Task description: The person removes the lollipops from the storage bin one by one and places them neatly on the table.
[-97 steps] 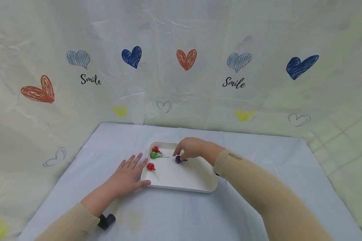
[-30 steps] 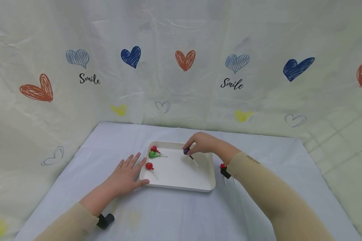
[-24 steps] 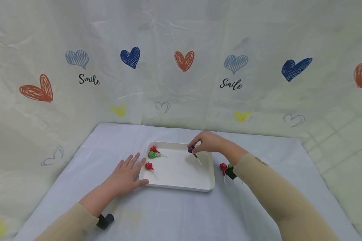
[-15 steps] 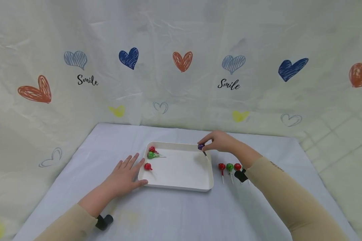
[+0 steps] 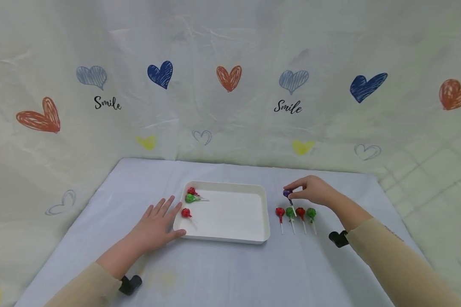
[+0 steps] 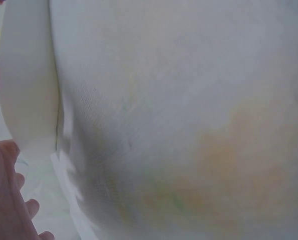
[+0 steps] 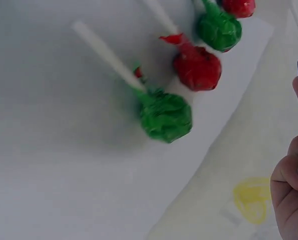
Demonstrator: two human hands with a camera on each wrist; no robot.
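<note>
My right hand pinches a purple-wrapped lollipop by its head, stick pointing down, just behind a row on the table. That row alternates a red lollipop, a green lollipop, a second red one and a second green one, sticks toward me. My left hand lies with fingers spread at the left edge of a white tray, its thumb on the near corner. Inside the tray's left side are a green lollipop, a red one behind it and another red lollipop nearer me.
A white cloth covers the table. Behind it hangs a pale sheet printed with hearts and "Smile". Black wrist cameras sit at both sleeves.
The right hand has lifted the purple lollipop from the tray and carried it right, past the tray's edge, to behind the row. The left hand stays at the tray.
</note>
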